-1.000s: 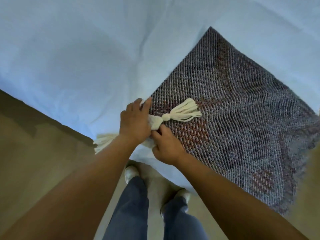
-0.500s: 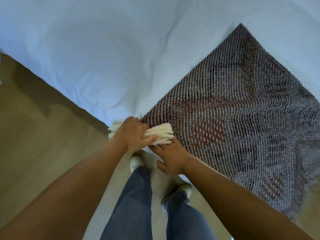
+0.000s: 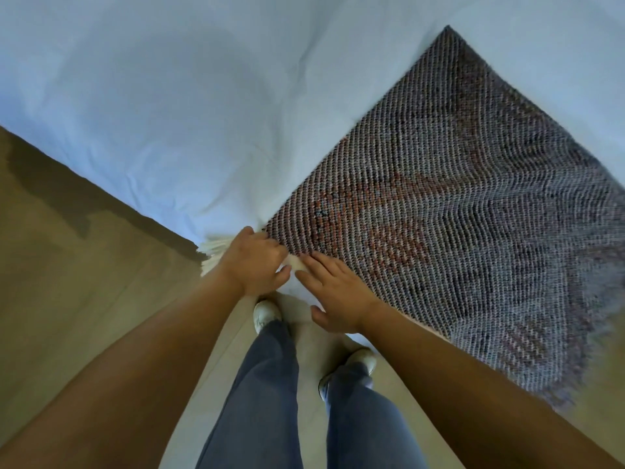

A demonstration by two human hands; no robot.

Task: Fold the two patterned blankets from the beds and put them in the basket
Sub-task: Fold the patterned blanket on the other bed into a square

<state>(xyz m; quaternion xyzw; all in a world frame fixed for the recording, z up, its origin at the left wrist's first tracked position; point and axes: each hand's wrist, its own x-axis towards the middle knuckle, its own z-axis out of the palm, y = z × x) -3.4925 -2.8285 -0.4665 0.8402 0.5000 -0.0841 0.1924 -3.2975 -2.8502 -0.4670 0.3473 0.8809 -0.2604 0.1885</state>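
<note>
Patterned blanket [image 3: 439, 214] lies folded on the bed [image 3: 169, 113] — left hand [image 3: 253, 262] covers the corner tassel [image 3: 211, 253], grip unclear; right hand [image 3: 334, 292], fingers [image 3: 316, 265] straight, holds nothing. Tuck the tassel under, align edges, then smooth.

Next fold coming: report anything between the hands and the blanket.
Nothing visible does. The left hand covers the near corner of the blanket and its tassel; the right hand touches the edge beside it with straight fingers. No basket in view.
</note>
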